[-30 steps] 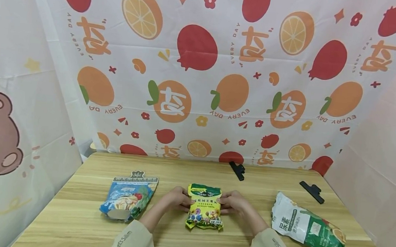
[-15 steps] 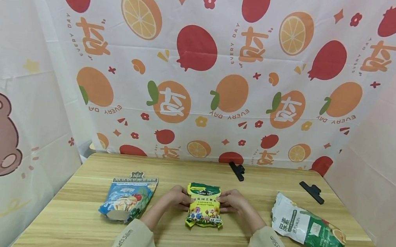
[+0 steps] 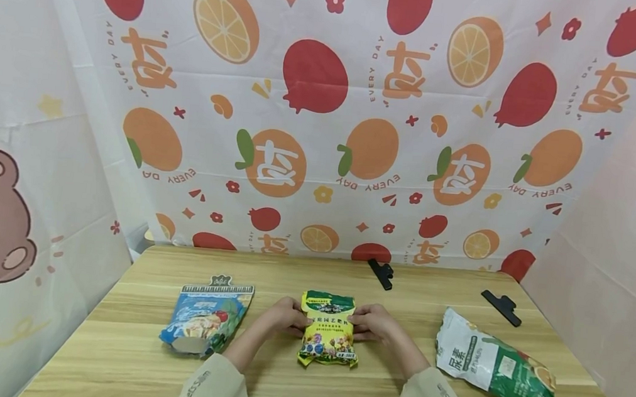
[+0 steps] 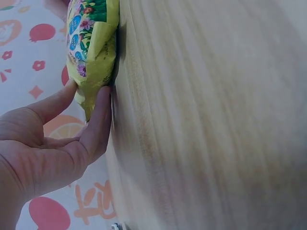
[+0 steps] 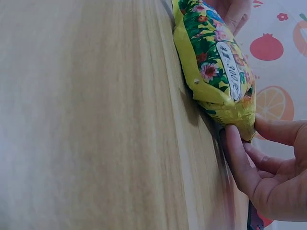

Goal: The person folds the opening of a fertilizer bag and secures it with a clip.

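Note:
A yellow-and-green fertilizer bag [image 3: 330, 338] with flowers printed on it lies at the middle of the wooden table, between both hands. The left hand [image 3: 289, 317] pinches its left side. In the left wrist view the thumb is on the printed face and fingers [image 4: 98, 122] are tucked beneath the yellow edge. On the opposite side, the right hand [image 3: 373, 324] pinches the bag the same way. The right wrist view has its thumb and fingers [image 5: 240, 158] on the yellow corner, close to the tabletop. The undersides of the bag and some fingertips are hidden.
To the left lies a blue food bag [image 3: 205, 318] with a decorated clip [image 3: 219, 286] along its top. A white-and-green bag [image 3: 496, 365] lies at the right. Two black clips, a middle clip [image 3: 381, 275] and a right clip [image 3: 502, 308], rest farther back, before a fruit-print curtain [image 3: 310, 160].
The far edge of the fertilizer bag sits slightly higher in the head view. Both hands keep their grip at its sides with hardly any movement. The other bags and clips stay put.

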Demonstrator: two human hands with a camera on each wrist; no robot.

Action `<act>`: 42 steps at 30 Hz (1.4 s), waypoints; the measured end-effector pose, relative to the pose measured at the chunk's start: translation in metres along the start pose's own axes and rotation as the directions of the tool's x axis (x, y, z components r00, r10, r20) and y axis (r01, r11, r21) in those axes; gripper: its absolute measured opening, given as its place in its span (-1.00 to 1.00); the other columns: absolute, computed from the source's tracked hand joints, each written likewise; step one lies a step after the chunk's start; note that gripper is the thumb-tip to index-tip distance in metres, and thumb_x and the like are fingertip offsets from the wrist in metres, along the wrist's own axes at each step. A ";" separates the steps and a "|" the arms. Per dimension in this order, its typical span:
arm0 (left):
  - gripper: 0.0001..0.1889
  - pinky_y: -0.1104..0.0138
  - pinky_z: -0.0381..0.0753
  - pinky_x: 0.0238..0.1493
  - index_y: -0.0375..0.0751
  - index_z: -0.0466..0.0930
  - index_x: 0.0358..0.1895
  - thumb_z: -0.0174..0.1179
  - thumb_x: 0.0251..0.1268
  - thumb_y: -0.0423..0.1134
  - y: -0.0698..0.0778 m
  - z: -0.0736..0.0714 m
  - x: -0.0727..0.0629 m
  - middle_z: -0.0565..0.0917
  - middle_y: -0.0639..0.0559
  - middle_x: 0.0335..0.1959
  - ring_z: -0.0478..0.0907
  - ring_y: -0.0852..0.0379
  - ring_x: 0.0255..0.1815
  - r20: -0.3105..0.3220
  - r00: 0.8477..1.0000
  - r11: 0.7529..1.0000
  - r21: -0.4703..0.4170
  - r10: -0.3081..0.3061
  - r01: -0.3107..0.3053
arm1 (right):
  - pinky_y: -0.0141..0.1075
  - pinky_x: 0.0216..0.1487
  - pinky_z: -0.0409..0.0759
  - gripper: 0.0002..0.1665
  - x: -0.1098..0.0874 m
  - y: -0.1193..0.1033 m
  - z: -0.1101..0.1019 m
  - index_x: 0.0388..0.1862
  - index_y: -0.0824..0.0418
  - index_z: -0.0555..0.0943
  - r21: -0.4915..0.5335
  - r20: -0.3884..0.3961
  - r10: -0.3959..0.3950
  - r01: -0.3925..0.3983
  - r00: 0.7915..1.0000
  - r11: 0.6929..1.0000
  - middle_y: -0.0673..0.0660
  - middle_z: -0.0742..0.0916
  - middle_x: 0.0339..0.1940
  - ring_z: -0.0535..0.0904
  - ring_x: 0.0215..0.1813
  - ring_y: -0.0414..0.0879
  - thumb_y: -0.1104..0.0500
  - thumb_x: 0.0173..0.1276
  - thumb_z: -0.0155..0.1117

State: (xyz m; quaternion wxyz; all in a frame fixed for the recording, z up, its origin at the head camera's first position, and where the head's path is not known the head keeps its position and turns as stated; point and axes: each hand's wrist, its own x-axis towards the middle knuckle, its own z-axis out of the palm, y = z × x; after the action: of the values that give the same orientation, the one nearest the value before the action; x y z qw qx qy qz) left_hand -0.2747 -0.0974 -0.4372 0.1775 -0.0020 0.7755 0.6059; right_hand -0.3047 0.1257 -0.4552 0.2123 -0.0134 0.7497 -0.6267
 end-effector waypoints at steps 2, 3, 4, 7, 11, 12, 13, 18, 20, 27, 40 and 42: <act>-0.72 0.18 0.60 -0.23 -0.63 0.37 -0.10 0.15 0.19 -0.50 0.000 0.000 -0.001 0.55 -0.24 -0.32 0.57 0.00 -0.34 0.006 1.000 1.000 -0.011 0.005 -0.005 | -0.19 -0.30 0.61 -0.79 -0.001 0.000 0.000 -0.15 0.47 0.46 0.003 0.000 -0.007 0.007 1.000 1.000 0.21 0.59 -0.33 0.57 -0.38 -0.08 0.36 0.28 0.17; -0.72 0.18 0.59 -0.22 -0.63 0.37 -0.10 0.15 0.19 -0.50 0.000 0.000 -0.001 0.55 -0.24 -0.31 0.56 0.01 -0.34 0.006 1.000 1.000 -0.015 0.007 -0.007 | -0.19 -0.30 0.61 -0.78 -0.001 0.001 0.000 -0.14 0.47 0.46 0.006 -0.001 -0.011 0.011 1.000 1.000 0.21 0.60 -0.33 0.57 -0.38 -0.08 0.36 0.28 0.17; -0.73 0.18 0.59 -0.22 -0.62 0.37 -0.10 0.14 0.20 -0.49 0.000 0.000 -0.001 0.55 -0.23 -0.31 0.56 0.01 -0.33 0.006 1.000 1.000 -0.019 0.009 -0.009 | -0.19 -0.30 0.61 -0.77 -0.001 0.001 0.000 -0.13 0.48 0.45 0.010 -0.002 -0.014 0.014 1.000 1.000 0.21 0.60 -0.32 0.58 -0.38 -0.08 0.36 0.28 0.17; -0.73 0.18 0.59 -0.21 -0.62 0.37 -0.10 0.14 0.22 -0.48 0.000 0.001 -0.002 0.55 -0.23 -0.29 0.57 0.02 -0.32 0.005 1.000 0.999 -0.030 0.013 -0.012 | -0.20 -0.29 0.61 -0.75 -0.003 0.001 0.000 -0.11 0.50 0.44 0.016 -0.007 -0.021 0.021 1.000 1.000 0.22 0.60 -0.31 0.58 -0.37 -0.08 0.36 0.28 0.16; -0.72 0.16 0.59 -0.21 -0.62 0.35 -0.09 0.14 0.20 -0.49 0.000 0.002 -0.003 0.55 -0.25 -0.30 0.58 0.00 -0.32 -0.005 1.000 0.999 -0.046 0.017 -0.017 | -0.20 -0.28 0.61 -0.71 -0.005 0.001 0.001 -0.07 0.52 0.41 0.023 -0.013 -0.025 0.025 1.000 0.999 0.24 0.59 -0.27 0.57 -0.35 -0.07 0.37 0.28 0.15; -0.71 0.16 0.59 -0.21 -0.62 0.34 -0.08 0.15 0.19 -0.50 0.000 0.002 -0.003 0.55 -0.25 -0.30 0.58 0.00 -0.33 -0.010 1.000 0.998 -0.053 0.018 -0.018 | -0.20 -0.28 0.61 -0.69 -0.006 0.001 0.001 -0.06 0.52 0.40 0.024 -0.015 -0.025 0.025 1.000 0.999 0.25 0.58 -0.26 0.57 -0.34 -0.07 0.36 0.28 0.15; -0.69 0.16 0.60 -0.22 -0.62 0.33 -0.07 0.15 0.18 -0.51 0.000 0.003 -0.003 0.55 -0.25 -0.30 0.58 0.00 -0.35 -0.015 1.000 0.998 -0.058 0.018 -0.019 | -0.20 -0.28 0.61 -0.68 -0.006 0.001 0.001 -0.05 0.53 0.39 0.024 -0.017 -0.025 0.026 1.000 0.999 0.25 0.57 -0.25 0.57 -0.34 -0.06 0.36 0.28 0.15; -0.63 0.14 0.60 -0.24 -0.63 0.27 -0.03 0.18 0.14 -0.54 0.000 0.004 -0.002 0.56 -0.27 -0.29 0.58 -0.01 -0.38 -0.041 0.999 0.997 -0.070 0.032 -0.035 | -0.19 -0.26 0.61 -0.65 -0.012 -0.002 0.003 -0.02 0.55 0.35 0.013 -0.028 -0.037 0.037 0.999 0.999 0.28 0.56 -0.23 0.55 -0.31 -0.04 0.36 0.29 0.13; -0.61 0.13 0.60 -0.23 -0.63 0.26 -0.02 0.18 0.12 -0.55 0.000 0.005 -0.002 0.54 -0.29 -0.27 0.58 -0.03 -0.36 -0.050 0.998 0.996 -0.081 0.044 -0.047 | -0.18 -0.25 0.60 -0.63 -0.014 -0.003 0.004 0.00 0.56 0.34 0.012 -0.037 -0.044 0.044 0.998 0.999 0.30 0.56 -0.22 0.55 -0.29 -0.02 0.35 0.29 0.13; -0.53 0.15 0.59 -0.19 -0.62 0.25 0.02 0.23 0.03 -0.59 0.002 0.006 -0.003 0.51 -0.32 -0.18 0.57 -0.07 -0.28 -0.096 0.991 0.992 -0.084 0.090 -0.098 | -0.14 -0.26 0.60 -0.60 -0.019 -0.008 0.006 0.02 0.54 0.35 0.018 -0.084 -0.067 0.069 0.994 0.997 0.27 0.58 -0.25 0.58 -0.34 -0.03 0.35 0.28 0.15; -0.48 0.16 0.53 -0.08 -0.57 0.33 0.01 0.31 -0.08 -0.56 0.010 0.006 -0.008 0.57 -0.26 -0.17 0.50 -0.15 -0.12 -0.199 0.959 0.979 0.045 0.203 -0.198 | -0.11 -0.23 0.60 -0.67 -0.022 -0.015 0.006 -0.08 0.57 0.40 0.016 -0.135 -0.180 0.184 0.974 0.983 0.27 0.57 -0.26 0.57 -0.32 -0.04 0.43 0.20 0.19; -0.47 0.13 0.50 -0.03 -0.54 0.35 0.01 0.33 -0.10 -0.55 0.012 0.006 -0.009 0.57 -0.24 -0.16 0.48 -0.19 -0.07 -0.215 0.953 0.976 0.069 0.215 -0.205 | -0.12 -0.25 0.61 -0.66 -0.022 -0.016 0.006 -0.07 0.56 0.40 0.021 -0.145 -0.188 0.193 0.971 0.981 0.28 0.56 -0.25 0.56 -0.31 -0.03 0.43 0.20 0.20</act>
State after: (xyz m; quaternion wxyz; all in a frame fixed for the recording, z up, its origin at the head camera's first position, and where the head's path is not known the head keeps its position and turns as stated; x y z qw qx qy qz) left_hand -0.2670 -0.0905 -0.4251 0.0245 0.0169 0.7999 0.5994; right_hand -0.2862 0.1226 -0.4346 0.0973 -0.0370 0.7470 -0.6566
